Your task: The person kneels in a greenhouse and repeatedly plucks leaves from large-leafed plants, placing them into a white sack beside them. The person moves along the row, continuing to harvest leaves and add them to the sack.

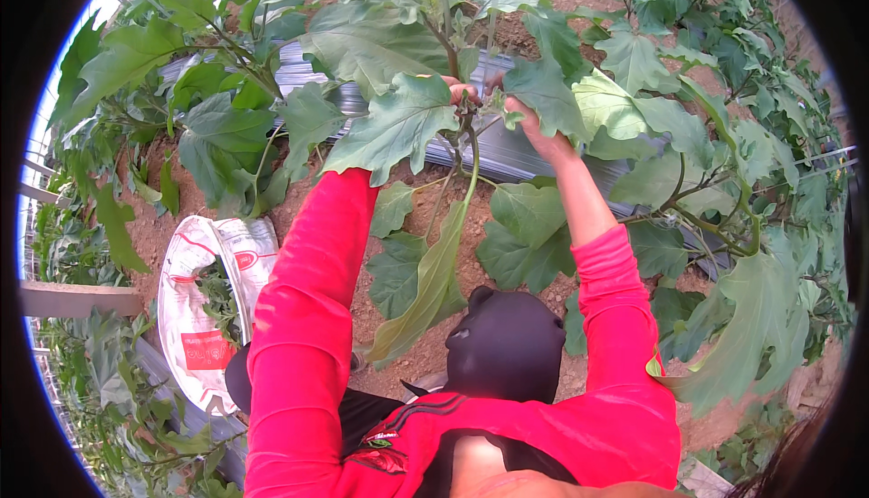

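Observation:
An eggplant plant with broad lobed leaves (pixel 400 124) stands before me, its main stem (pixel 451 56) rising between my hands. The fingers of my left hand (pixel 464 90) curl against the stem just above a fork; a big leaf covers the rest of that hand and the wrist. On the stem's other side, my right hand (pixel 533 121) reaches in beside a small side shoot (pixel 499 101). Leaves hide part of its fingers, so its hold cannot be made out. Below the fork a long yellowish-green leaf (pixel 434 267) hangs down between my forearms.
A white printed sack (pixel 197 335), rolled open and holding cut greenery (pixel 220 301), rests on the soil at my left. Silvery plastic mulch (pixel 502 152) runs under the plants. Neighbouring eggplants crowd both sides, one leaf (pixel 740 335) touching my right sleeve. A pale string (pixel 495 9) hangs by the stem.

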`<action>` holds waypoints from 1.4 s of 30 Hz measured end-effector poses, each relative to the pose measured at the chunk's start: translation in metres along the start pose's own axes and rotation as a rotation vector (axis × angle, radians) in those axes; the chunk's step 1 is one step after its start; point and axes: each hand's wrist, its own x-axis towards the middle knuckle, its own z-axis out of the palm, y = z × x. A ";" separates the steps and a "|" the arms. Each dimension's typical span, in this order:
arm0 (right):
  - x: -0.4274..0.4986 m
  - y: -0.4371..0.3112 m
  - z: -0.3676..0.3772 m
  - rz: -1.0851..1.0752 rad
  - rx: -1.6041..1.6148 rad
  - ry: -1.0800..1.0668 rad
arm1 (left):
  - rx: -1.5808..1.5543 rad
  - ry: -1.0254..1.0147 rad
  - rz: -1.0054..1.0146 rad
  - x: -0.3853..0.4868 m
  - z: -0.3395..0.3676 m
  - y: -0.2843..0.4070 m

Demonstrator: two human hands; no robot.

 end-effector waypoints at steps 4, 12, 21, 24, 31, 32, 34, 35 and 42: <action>-0.007 -0.005 -0.002 0.079 0.195 0.010 | 0.162 -0.038 0.166 -0.027 0.017 0.044; -0.009 -0.009 0.000 0.256 0.287 0.011 | 0.520 -0.210 0.129 -0.010 0.007 0.058; -0.014 -0.009 0.003 0.280 0.214 0.045 | 0.760 -0.268 -0.041 0.022 -0.005 0.026; -0.015 -0.006 0.008 0.246 0.230 0.090 | 0.482 -0.172 -0.042 0.018 -0.022 -0.022; -0.028 -0.005 0.002 0.486 0.162 0.067 | -0.301 0.162 0.244 -0.017 -0.083 -0.116; -0.037 -0.013 -0.001 0.505 0.096 0.051 | -0.168 0.243 0.294 -0.026 -0.096 -0.116; -0.063 -0.048 -0.016 0.539 -0.077 0.049 | 0.550 0.391 0.296 -0.025 -0.084 -0.071; -0.072 -0.068 -0.027 0.497 -0.118 0.145 | 1.136 0.455 0.234 -0.026 -0.064 -0.018; 0.052 -0.170 0.012 -0.111 -0.389 0.225 | -0.303 0.220 0.191 -0.004 -0.025 0.011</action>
